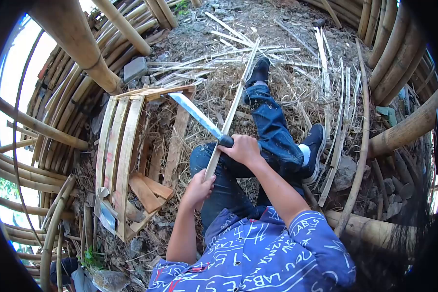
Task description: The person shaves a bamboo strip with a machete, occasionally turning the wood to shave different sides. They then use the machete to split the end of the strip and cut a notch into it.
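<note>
The right hand [243, 150] is closing in a full fist around the dark handle of a long knife [194, 114], knuckles facing up, and it is sitting just above the bent knee [207, 158]. From this fist the blade is pointing out toward about 10 o'clock, flat and bright, its tip hanging over the top rail of a wooden frame [124, 146]. The left hand [199, 187] is lying at about 7 o'clock from the right one, near it, and is gripping the near end of a bamboo strip [237, 95], fingers wrapping round it. The strip's long axis is running from that grip toward 1 o'clock, passing just beside the right fist where the knife handle is meeting it, then going on past the far shoe [259, 70]. So blade and strip are spreading apart like a V from the point beside the right fist, the blade lying on the strip's left side; whether the edge is biting into the bamboo there cannot be told. The right hand is the nearer one to that meeting point. Farther out, loose strips [326, 73] are littering the ground toward 1 and 2 o'clock, and thick bamboo poles [82, 39] are ringing the spot.
</note>
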The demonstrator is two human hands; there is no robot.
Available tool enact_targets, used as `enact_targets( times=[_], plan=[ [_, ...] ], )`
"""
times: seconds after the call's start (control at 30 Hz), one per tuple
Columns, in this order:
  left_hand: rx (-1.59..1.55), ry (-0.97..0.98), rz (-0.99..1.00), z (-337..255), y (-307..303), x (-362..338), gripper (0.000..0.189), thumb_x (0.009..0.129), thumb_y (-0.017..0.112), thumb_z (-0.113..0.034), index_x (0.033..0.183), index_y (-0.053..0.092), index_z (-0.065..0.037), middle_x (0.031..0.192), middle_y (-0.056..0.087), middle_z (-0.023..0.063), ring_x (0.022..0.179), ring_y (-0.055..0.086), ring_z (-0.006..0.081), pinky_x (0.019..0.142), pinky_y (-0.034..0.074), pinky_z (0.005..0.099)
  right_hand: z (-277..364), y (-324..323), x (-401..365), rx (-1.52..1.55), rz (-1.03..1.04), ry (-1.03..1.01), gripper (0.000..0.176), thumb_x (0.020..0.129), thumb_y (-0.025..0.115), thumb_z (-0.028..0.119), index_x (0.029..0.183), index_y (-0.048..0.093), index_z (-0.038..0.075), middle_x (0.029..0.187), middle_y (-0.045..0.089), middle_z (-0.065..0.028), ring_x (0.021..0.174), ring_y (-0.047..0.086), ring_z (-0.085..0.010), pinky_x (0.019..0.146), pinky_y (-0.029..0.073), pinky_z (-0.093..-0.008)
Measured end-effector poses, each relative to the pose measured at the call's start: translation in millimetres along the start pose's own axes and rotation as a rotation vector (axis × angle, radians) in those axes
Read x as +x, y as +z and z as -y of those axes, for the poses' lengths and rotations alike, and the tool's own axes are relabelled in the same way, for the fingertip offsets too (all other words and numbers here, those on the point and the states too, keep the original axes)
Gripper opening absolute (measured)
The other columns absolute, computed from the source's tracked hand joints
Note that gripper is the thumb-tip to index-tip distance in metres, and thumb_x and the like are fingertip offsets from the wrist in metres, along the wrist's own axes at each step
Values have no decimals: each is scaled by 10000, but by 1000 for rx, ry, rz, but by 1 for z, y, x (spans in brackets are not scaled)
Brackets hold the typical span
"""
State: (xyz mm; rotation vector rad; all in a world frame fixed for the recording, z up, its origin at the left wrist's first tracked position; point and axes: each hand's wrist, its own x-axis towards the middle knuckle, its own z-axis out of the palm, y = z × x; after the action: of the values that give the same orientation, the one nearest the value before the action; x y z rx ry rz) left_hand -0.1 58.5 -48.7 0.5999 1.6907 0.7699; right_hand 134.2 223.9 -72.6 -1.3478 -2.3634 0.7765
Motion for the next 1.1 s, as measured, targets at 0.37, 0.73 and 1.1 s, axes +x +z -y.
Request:
enact_targets(
  times=[0.37, 0.73, 1.1],
  plan=[
    [335, 394, -392, 33, 24, -4, 172, 966, 533, -164, 956, 544, 7, 676, 579, 171, 617, 602, 261, 584, 456, 400, -1, -15, -17, -57, 233, -279, 721, 784, 555, 760, 720, 676, 52, 713, 675, -209, 710, 678, -395, 662, 539, -477],
    [317, 481, -384, 45, 24, 5, 188, 971, 559, -177, 927, 544, 5, 620, 587, 116, 534, 589, 200, 506, 443, 348, -56, -54, 43, -272, 243, -220, 752, 813, 483, 783, 819, 677, 56, 789, 695, -191, 794, 691, -367, 716, 537, -469],
    [302, 435, -376, 41, 25, 5, 162, 957, 569, -153, 957, 554, 8, 662, 600, 235, 650, 640, 417, 560, 468, 460, -79, -68, 94, -197, 69, 8, 745, 806, 526, 766, 845, 719, 47, 841, 698, -224, 836, 688, -399, 785, 540, -476]
  ],
)
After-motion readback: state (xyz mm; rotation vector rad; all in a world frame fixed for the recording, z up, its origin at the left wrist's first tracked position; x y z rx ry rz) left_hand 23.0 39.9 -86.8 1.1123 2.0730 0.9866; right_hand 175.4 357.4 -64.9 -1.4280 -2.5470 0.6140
